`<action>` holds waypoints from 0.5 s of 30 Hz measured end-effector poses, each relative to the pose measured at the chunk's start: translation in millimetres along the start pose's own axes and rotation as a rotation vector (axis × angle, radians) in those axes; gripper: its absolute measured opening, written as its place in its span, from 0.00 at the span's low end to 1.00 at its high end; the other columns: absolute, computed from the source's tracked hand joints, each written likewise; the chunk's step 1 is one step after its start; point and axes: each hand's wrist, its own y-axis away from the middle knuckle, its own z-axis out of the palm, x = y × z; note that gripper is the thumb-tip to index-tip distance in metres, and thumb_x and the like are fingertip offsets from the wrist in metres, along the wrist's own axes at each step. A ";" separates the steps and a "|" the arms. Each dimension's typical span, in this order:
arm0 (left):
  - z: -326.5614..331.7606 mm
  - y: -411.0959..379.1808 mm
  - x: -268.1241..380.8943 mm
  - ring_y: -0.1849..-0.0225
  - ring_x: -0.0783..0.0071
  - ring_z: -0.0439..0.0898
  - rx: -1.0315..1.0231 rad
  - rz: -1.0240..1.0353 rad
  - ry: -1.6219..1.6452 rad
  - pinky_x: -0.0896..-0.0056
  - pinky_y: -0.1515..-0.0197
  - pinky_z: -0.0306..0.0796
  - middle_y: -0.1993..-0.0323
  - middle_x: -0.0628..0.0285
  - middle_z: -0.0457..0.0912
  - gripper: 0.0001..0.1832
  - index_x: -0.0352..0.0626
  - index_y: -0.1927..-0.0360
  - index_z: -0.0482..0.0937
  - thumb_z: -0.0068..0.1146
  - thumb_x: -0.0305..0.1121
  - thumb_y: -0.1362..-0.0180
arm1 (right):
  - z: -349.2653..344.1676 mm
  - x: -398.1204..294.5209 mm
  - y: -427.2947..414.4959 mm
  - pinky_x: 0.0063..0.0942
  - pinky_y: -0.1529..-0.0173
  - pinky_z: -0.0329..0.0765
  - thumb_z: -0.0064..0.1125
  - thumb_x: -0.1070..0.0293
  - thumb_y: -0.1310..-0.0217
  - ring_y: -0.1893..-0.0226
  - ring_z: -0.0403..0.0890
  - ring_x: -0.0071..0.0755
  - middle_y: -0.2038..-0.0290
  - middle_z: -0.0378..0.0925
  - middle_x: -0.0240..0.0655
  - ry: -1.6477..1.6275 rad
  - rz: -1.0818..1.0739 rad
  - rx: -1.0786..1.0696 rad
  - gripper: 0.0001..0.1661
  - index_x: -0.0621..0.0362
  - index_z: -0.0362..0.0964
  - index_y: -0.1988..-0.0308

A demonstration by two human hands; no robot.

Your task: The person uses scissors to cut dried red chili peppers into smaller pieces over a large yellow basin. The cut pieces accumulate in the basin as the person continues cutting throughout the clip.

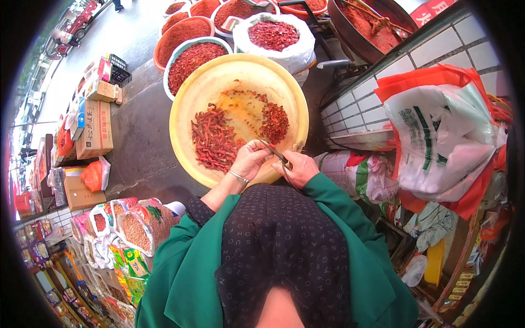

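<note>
A large yellow plastic basin (301,110) lies before me. Whole dried red chillies (211,137) are heaped in its left half, and cut chilli pieces (275,123) form a pile on the right. My right hand (301,166) grips a pair of dark scissors (279,154) over the near rim, blades pointing up and left. Beside the blades, my left hand (252,158), with a bracelet at the wrist, has its thumb and fingers pinched together at a small red piece, probably a dried chilli. Fingers hide most of that piece.
Beyond the basin stand a pale blue tub (168,78) of chilli flakes, an orange tub (158,55) and a white sack (246,41) of chilli pieces. Plastic bags (443,135) hang at right by a tiled ledge (365,106). Cardboard boxes (94,129) and a peanut sack (158,221) are at left.
</note>
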 end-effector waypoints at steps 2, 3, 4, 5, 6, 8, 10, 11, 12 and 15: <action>-0.9 -1.2 -1.0 0.64 0.71 0.79 0.021 -0.026 0.001 0.73 0.58 0.74 0.66 0.59 0.79 0.08 0.37 0.65 0.74 0.59 0.19 0.49 | 0.1 -0.3 0.3 0.41 0.72 0.70 0.59 0.51 0.45 0.76 0.76 0.53 0.81 0.72 0.48 0.027 0.018 -0.012 0.22 0.60 0.66 0.73; -1.2 -1.7 -1.3 0.65 0.71 0.79 0.032 -0.040 0.001 0.73 0.58 0.74 0.66 0.58 0.79 0.08 0.37 0.65 0.74 0.59 0.19 0.49 | 1.1 1.3 1.2 0.41 0.72 0.71 0.59 0.50 0.45 0.76 0.77 0.54 0.81 0.72 0.49 0.041 0.018 -0.012 0.22 0.59 0.67 0.73; -1.8 -1.6 -1.7 0.65 0.71 0.79 0.034 -0.041 0.003 0.73 0.59 0.74 0.67 0.58 0.79 0.08 0.37 0.66 0.74 0.59 0.19 0.49 | 1.6 2.5 1.8 0.42 0.72 0.71 0.58 0.50 0.45 0.76 0.77 0.55 0.81 0.73 0.49 0.055 0.017 -0.011 0.22 0.59 0.67 0.73; -2.3 -1.2 -2.3 0.65 0.70 0.79 0.036 -0.042 0.004 0.73 0.59 0.75 0.67 0.58 0.80 0.08 0.37 0.66 0.74 0.59 0.19 0.50 | 1.5 3.0 1.6 0.43 0.72 0.71 0.58 0.49 0.45 0.75 0.77 0.55 0.81 0.73 0.49 0.071 0.034 -0.030 0.22 0.59 0.67 0.73; -2.7 -1.1 -2.6 0.66 0.70 0.79 0.038 -0.043 0.006 0.73 0.60 0.75 0.67 0.58 0.80 0.08 0.37 0.66 0.75 0.59 0.19 0.50 | 1.2 3.5 1.0 0.45 0.71 0.72 0.58 0.48 0.46 0.75 0.77 0.56 0.80 0.74 0.49 0.087 0.052 -0.048 0.23 0.58 0.67 0.74; -3.6 -0.9 -3.1 0.66 0.70 0.79 0.053 -0.034 0.010 0.73 0.61 0.75 0.67 0.57 0.80 0.08 0.37 0.67 0.75 0.59 0.18 0.49 | 2.2 4.9 0.7 0.47 0.70 0.72 0.58 0.48 0.46 0.75 0.77 0.57 0.80 0.74 0.49 0.098 0.069 -0.063 0.23 0.57 0.67 0.75; -7.2 -2.2 -3.6 0.66 0.69 0.79 0.058 -0.028 0.012 0.73 0.61 0.75 0.67 0.57 0.80 0.07 0.38 0.66 0.75 0.59 0.18 0.49 | 5.3 7.6 0.8 0.47 0.70 0.72 0.58 0.48 0.46 0.75 0.77 0.58 0.80 0.74 0.49 0.091 0.067 -0.059 0.23 0.58 0.67 0.75; -11.4 -4.1 -3.8 0.66 0.69 0.80 0.057 -0.027 0.011 0.73 0.61 0.76 0.67 0.56 0.80 0.07 0.38 0.66 0.75 0.58 0.18 0.49 | 6.7 9.2 1.2 0.47 0.71 0.72 0.58 0.48 0.46 0.75 0.77 0.58 0.81 0.74 0.49 0.068 0.067 -0.048 0.23 0.58 0.68 0.75; -12.1 -5.1 -2.5 0.66 0.69 0.80 0.055 -0.025 0.010 0.73 0.60 0.76 0.66 0.56 0.80 0.07 0.38 0.66 0.75 0.58 0.18 0.48 | 7.2 10.3 1.4 0.47 0.71 0.72 0.59 0.49 0.46 0.76 0.77 0.58 0.81 0.74 0.49 0.046 0.067 -0.038 0.23 0.58 0.68 0.75; -11.3 -5.6 0.2 0.64 0.68 0.80 0.101 -0.002 0.122 0.71 0.59 0.76 0.67 0.57 0.80 0.06 0.38 0.66 0.76 0.57 0.18 0.48 | 1.6 6.0 1.7 0.45 0.71 0.72 0.60 0.50 0.47 0.75 0.77 0.56 0.80 0.74 0.48 -0.080 0.114 -0.031 0.22 0.58 0.68 0.74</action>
